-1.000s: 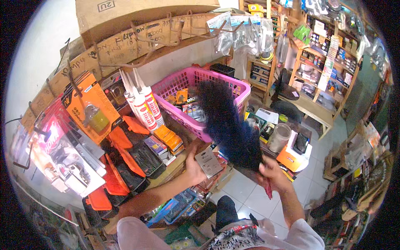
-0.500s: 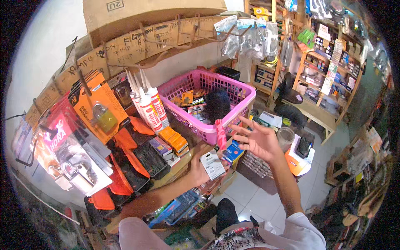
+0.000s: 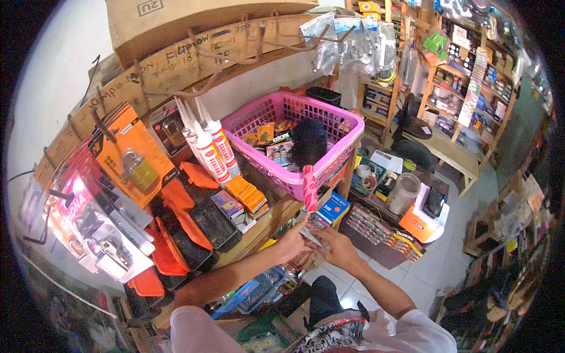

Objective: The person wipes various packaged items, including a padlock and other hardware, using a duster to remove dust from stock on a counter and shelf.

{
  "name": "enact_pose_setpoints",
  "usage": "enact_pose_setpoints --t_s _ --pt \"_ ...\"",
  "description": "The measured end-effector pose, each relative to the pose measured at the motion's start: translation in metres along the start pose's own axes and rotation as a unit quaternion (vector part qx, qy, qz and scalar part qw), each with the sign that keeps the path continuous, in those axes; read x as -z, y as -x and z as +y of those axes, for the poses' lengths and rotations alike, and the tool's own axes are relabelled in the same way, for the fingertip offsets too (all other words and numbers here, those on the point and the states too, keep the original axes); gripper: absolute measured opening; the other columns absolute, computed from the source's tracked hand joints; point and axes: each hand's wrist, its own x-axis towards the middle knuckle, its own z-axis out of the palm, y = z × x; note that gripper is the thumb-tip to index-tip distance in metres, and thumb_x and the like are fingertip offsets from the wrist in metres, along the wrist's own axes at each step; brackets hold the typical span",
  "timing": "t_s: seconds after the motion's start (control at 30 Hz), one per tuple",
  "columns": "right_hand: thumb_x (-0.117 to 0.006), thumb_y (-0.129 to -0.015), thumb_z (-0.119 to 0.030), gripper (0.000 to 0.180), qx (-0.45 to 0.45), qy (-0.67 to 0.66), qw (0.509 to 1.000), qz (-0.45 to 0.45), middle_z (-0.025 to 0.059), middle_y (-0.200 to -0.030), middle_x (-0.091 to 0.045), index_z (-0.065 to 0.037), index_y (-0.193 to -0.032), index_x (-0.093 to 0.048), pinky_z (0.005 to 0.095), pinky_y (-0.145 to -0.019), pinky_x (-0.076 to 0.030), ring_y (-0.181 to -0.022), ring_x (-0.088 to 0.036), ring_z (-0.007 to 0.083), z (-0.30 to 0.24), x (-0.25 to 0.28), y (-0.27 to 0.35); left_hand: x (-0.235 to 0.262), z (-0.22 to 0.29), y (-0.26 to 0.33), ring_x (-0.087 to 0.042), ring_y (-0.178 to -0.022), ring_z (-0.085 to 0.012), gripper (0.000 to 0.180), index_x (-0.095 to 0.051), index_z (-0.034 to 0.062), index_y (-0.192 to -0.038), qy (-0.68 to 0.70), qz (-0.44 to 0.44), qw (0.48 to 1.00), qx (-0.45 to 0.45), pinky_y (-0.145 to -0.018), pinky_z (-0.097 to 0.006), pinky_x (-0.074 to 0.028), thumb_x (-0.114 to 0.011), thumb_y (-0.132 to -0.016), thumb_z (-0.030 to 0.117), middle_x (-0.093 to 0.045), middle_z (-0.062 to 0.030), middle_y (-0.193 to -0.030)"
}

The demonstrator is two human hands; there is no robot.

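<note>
My left hand (image 3: 291, 243) is closed on a small white carded package (image 3: 310, 237), now tilted so that only a thin strip shows. My right hand (image 3: 340, 249) meets it from the right, with its fingers closed on the package too. Just above the left fingers is the end of a pink patterned handle (image 3: 309, 191). It belongs to a duster with a dark fluffy head (image 3: 308, 143), which lies in a pink plastic basket (image 3: 272, 173) with the handle over the rim. Whether the left fingertips touch the handle I cannot tell.
White sealant tubes (image 3: 206, 153), small orange boxes (image 3: 247, 195) and black-and-orange trays (image 3: 215, 222) stand left of the basket. Carded padlocks (image 3: 140, 170) hang at the left. A blue box (image 3: 333, 207) and a clear jar (image 3: 405, 193) are to the right. Stocked shelves (image 3: 453, 88) stand behind.
My right hand, raised with spread fingers before, has come down to the package beside my left hand. The package has turned from face-up to nearly edge-on. The duster stays in the basket.
</note>
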Motion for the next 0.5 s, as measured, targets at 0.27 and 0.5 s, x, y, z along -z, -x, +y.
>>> enact_pose_setpoints --t_s 0.27,0.5 --pt "-0.063 -0.09 -0.017 0.02 -0.144 -0.232 0.958 0.083 0.0058 -0.079 -0.065 0.002 -0.095 -0.065 0.0303 -0.067 -0.05 -0.073 -0.061 0.0116 0.011 -0.003 0.01 -0.012 0.012 0.007 -0.052 -0.118 -0.0235 0.076 -0.031 0.0136 -0.14 -0.032 -0.026 0.998 -0.045 -0.1 -0.048 -0.038 -0.029 -0.09 0.071 -0.05 -0.0073 -0.133" --pt "-0.066 -0.09 -0.024 0.028 -0.187 -0.414 0.882 -0.127 0.004 -0.088 -0.067 0.0 -0.106 -0.066 0.0261 -0.074 -0.05 -0.079 -0.062 0.0104 -0.05 0.024 0.039 0.002 0.007 0.001 -0.054 -0.112 -0.022 0.075 -0.044 0.0099 -0.131 0.075 -0.002 0.993 -0.089 -0.096 -0.044 -0.043 -0.03 -0.089 0.07 -0.055 -0.0103 -0.123"
